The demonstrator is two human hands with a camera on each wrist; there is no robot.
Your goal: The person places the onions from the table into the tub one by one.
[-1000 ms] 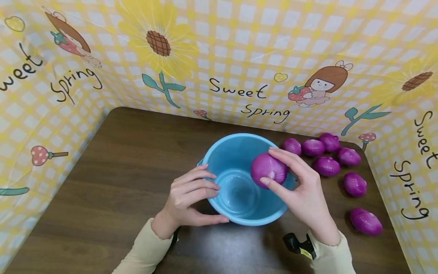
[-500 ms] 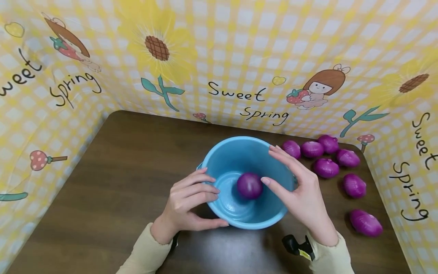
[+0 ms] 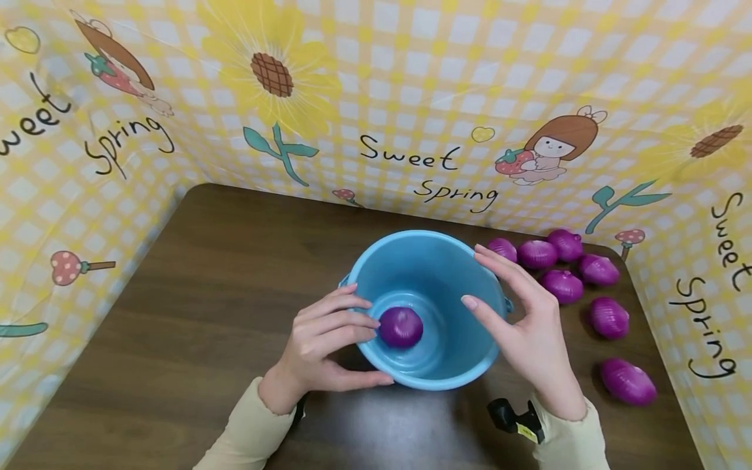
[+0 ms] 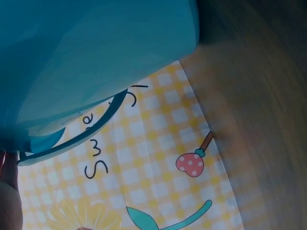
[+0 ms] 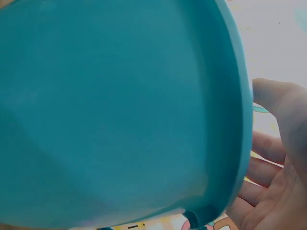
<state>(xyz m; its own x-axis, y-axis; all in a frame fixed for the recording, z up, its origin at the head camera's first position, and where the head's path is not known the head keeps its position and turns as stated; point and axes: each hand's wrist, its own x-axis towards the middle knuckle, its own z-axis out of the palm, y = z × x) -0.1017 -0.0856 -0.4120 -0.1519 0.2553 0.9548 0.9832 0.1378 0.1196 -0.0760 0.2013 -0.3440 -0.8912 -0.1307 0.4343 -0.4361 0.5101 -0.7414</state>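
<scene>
A light blue plastic bucket [image 3: 431, 264] stands on the table, its mouth facing up toward the head camera. One purple onion [image 3: 402, 328] lies inside on the bottom, toward the left. My left hand [image 3: 323, 343] grips the bucket's left rim, fingers hooked over the edge and thumb along the near side. Over the right rim my right hand [image 3: 529, 320] holds nothing, its thumb and fingers spread apart. In the left wrist view the bucket's handle [image 4: 91, 136] hangs along its side. The right wrist view shows the fingers [image 5: 268, 146] beyond the bucket's rim.
Several purple onions [image 3: 561, 286] lie at the table's back right corner. Two more onions sit nearer along the right side, the closest one [image 3: 627, 381] lying apart. A yellow checked cloth [image 3: 411, 98] walls the brown table [image 3: 247, 261] at the back and sides.
My right hand let go of the onion, which dropped into the bucket and rolled left across the bottom. The right hand then shifted slightly right. The left hand stayed on the rim.
</scene>
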